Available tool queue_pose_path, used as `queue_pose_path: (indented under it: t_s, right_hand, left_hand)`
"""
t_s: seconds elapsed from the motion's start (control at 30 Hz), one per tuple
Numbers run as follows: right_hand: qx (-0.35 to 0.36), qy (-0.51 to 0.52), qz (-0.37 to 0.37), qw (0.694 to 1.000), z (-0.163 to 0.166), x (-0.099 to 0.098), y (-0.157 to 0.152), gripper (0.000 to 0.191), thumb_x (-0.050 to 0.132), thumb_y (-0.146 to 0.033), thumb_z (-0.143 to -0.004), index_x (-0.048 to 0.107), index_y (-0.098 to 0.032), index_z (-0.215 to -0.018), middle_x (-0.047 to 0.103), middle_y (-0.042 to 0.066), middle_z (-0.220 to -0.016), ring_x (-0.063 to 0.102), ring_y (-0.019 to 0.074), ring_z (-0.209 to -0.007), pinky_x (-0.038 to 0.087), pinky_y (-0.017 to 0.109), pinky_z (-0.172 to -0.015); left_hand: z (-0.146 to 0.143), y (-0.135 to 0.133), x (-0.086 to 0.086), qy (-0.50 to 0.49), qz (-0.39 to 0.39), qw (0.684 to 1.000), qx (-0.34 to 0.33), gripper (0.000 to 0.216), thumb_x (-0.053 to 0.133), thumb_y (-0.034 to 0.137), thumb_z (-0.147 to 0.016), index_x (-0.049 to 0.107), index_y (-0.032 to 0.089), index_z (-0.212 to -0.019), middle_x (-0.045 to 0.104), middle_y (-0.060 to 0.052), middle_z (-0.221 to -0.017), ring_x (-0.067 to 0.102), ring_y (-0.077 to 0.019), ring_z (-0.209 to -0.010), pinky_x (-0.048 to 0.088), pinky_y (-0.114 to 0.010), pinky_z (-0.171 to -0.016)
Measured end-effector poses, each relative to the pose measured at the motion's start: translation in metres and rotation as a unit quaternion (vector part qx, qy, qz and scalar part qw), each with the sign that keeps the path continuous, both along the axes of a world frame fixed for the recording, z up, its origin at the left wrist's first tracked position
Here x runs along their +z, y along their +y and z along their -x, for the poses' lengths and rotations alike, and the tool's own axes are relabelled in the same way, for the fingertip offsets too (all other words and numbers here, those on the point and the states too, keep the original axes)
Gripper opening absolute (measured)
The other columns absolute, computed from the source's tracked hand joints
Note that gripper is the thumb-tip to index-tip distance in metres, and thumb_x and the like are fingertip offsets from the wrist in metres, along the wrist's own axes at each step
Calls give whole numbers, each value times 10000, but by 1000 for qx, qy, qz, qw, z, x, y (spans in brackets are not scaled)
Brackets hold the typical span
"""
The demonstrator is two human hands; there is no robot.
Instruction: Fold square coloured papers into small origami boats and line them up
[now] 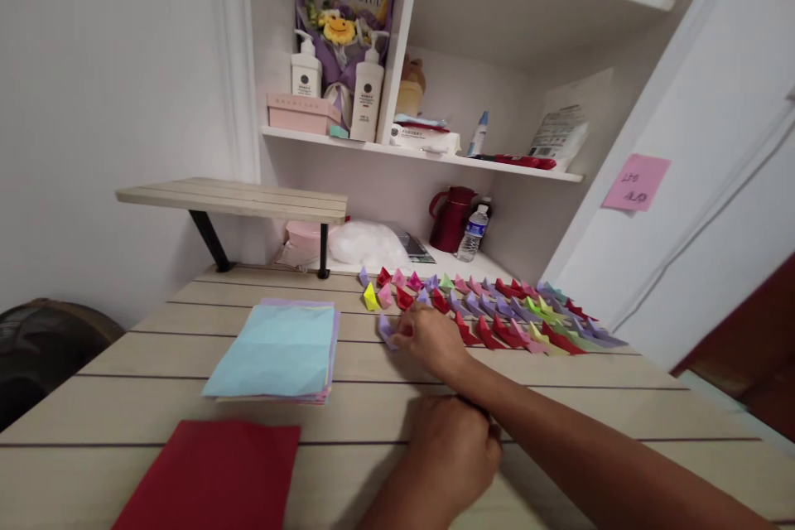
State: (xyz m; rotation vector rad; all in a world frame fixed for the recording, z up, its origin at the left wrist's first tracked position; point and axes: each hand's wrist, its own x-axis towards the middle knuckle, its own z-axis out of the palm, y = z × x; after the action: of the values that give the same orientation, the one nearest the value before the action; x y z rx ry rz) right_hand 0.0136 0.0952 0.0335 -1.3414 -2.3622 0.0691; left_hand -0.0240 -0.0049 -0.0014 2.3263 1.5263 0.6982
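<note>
My right hand (430, 339) reaches over the table, its fingertips pinched on a light purple folded paper boat (386, 331) at the left end of the nearest row. Several rows of small paper boats (484, 333) in red, pink, purple, green and yellow stand behind and to the right of it. A yellow boat (371, 296) sits just beyond the purple one. My left hand (453, 451) is curled into a fist on the table under my right forearm; nothing shows in it, and its palm side is hidden.
A stack of coloured paper (273, 349), light blue on top, lies left of my hands. Nearer lies red paper (214, 476). A small raised wooden shelf (236, 197) stands at the back left. Behind are a dark red jug (451, 219), a water bottle (473, 233) and white shelving (497, 170).
</note>
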Motion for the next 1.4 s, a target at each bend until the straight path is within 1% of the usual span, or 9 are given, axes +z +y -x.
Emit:
queue_pose_path:
  t_s: [0.13,0.3,0.43,0.53,0.63,0.8,0.97,1.1,1.4]
  right_hand:
    - [40,39,19,998,-4,4,2,230,661,-371,-845,730,-193,-717,698,49,-823,637,186,-767,445,260,-660]
    - [65,79,32,994,-24,11,5,298,550,-320,-921,714,-168,-725,685,51,-801,628,180,-794,452,271,-740]
    - [52,83,59,993,-35,11,2,289,600,-345,-884,661,-168,-664,664,22,-710,610,157,-678,429,244,-633]
    - [52,72,78,993,-31,10,-3,239,673,-407,-830,655,-182,-750,670,-10,-691,601,141,-631,400,222,-574]
    - [38,48,79,995,-21,10,-7,323,747,-492,-743,656,-197,-836,666,-13,-675,594,153,-618,357,227,-550]
    - [12,-4,70,997,-5,5,-6,447,784,-597,-640,665,-206,-821,688,22,-721,602,192,-670,286,247,-545]
    - [7,-32,75,997,0,-5,-4,302,765,-492,-700,693,-232,-836,717,5,-787,614,171,-699,289,243,-556]
    - [3,-39,77,996,-3,-9,1,156,723,-391,-754,704,-243,-800,729,-12,-793,626,159,-713,302,241,-569]
    - [-17,-27,63,998,-12,-15,10,92,687,-303,-791,731,-245,-848,745,14,-818,657,194,-787,337,248,-616]
  left_hand:
    - [0,1,-3,0,-1,1000,2,295,498,320,-872,764,212,-939,784,-100,-919,739,-283,-859,552,-359,-738]
    - [1,2,-6,1,-7,1000,0,318,472,318,-891,765,194,-888,781,-104,-886,736,-283,-838,550,-381,-743]
    - [-5,0,-8,0,-11,1000,-6,326,460,293,-892,759,165,-896,773,-126,-899,730,-295,-840,550,-404,-748]
    - [-9,-2,-8,0,-11,1000,-17,315,462,249,-880,760,144,-888,771,-138,-874,728,-300,-834,546,-415,-773]
    - [-12,-2,-8,-6,-10,1000,-23,311,466,225,-872,759,127,-905,772,-151,-878,728,-312,-840,543,-425,-789]
    - [-9,-2,-10,-25,-8,999,-28,296,487,237,-867,753,160,-970,775,-130,-949,725,-301,-885,549,-396,-797]
    - [-6,-1,-10,-44,-10,998,-33,293,518,242,-852,735,209,-1046,772,-77,-1025,720,-277,-934,551,-347,-809]
    - [-6,0,-9,-46,-11,998,-31,286,512,257,-861,752,200,-1004,779,-86,-974,730,-294,-893,559,-364,-776]
    - [-7,2,-13,-30,-18,999,-6,287,500,301,-874,768,205,-909,786,-95,-866,741,-300,-808,563,-394,-726]
